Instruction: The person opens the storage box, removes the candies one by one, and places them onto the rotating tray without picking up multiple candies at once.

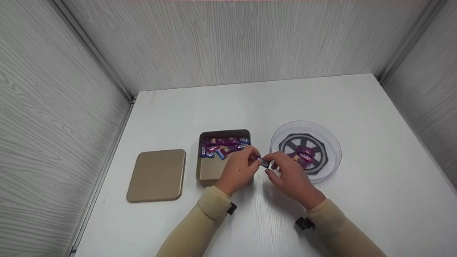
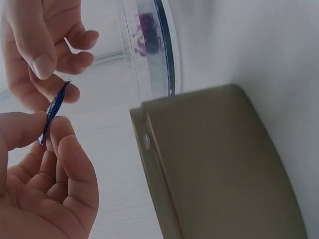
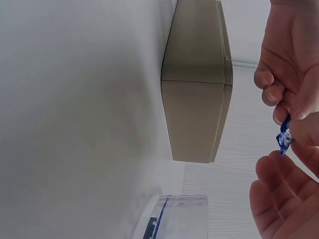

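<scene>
White worktop (image 1: pixel 375 178), enclosed on three sides by grey wood-grain panels. Open gold tin (image 1: pixel 210 171) at centre, partly filled with wrapped candies (image 1: pixel 223 145) in blue and purple; matching gold lid (image 1: pixel 157 175) flat to its left. Clear round dish (image 1: pixel 330 142) to the right of the tin, holding a few purple candies (image 1: pixel 305 156).

Between tin and dish, just above the worktop: one blue-wrapped candy (image 1: pixel 264 162), pinched at one end by the left hand (image 1: pixel 238 170) between thumb and fingertips. Right hand (image 1: pixel 291 175) closed in on the opposite end, fingertips at the wrapper; whether a firm pinch or a mere touch, cannot tell from the wrist views. Hands together, nearly touching.

Handling, as judged: light, small, wrapper thin, crinkly and likely slippery. Best taken by the twisted wrapper ends or across the firmer middle, with light fingertip pressure only.
</scene>
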